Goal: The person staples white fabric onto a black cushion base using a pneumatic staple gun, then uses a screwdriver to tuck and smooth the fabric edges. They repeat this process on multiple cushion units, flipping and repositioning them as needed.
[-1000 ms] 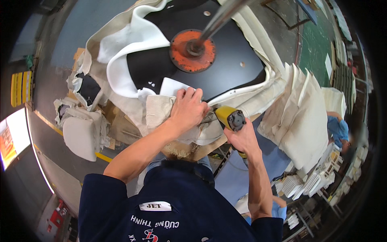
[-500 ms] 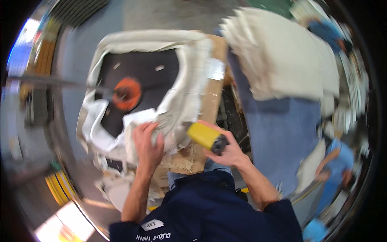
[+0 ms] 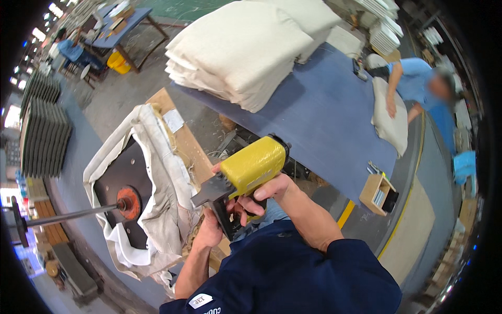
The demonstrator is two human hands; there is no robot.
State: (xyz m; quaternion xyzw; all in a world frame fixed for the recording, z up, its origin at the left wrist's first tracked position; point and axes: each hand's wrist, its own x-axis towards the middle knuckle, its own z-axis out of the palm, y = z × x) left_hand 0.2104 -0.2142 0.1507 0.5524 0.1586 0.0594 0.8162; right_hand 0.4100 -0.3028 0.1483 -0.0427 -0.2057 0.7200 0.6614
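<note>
A yellow and black staple gun point(image 3: 256, 163) is held up in front of my body, tilted, its dark nose pointing left. My right hand point(image 3: 274, 189) is closed round its handle. At the black magazine below the nose is my left hand point(image 3: 210, 230), its fingers curled against it and partly hidden by the tool. Left of my hands is a padded panel covered in off-white fabric point(image 3: 167, 193), with a dark backing point(image 3: 123, 178) facing up. A red-orange round pad point(image 3: 129, 203) on a metal rod presses on the backing. A wooden board point(image 3: 191, 144) sticks out beside the panel.
A blue-topped table point(image 3: 314, 125) stands to the right, bearing a stack of cream fabric pieces point(image 3: 235, 47) and a small wooden box point(image 3: 377, 193). At its far side a person in light blue point(image 3: 413, 78) handles a cream cushion point(image 3: 389, 118). Grey stacked panels point(image 3: 46, 138) stand left.
My view has turned to the right. The staple gun has been raised and turned so its nose points left. My left hand has left the fabric and come to the tool.
</note>
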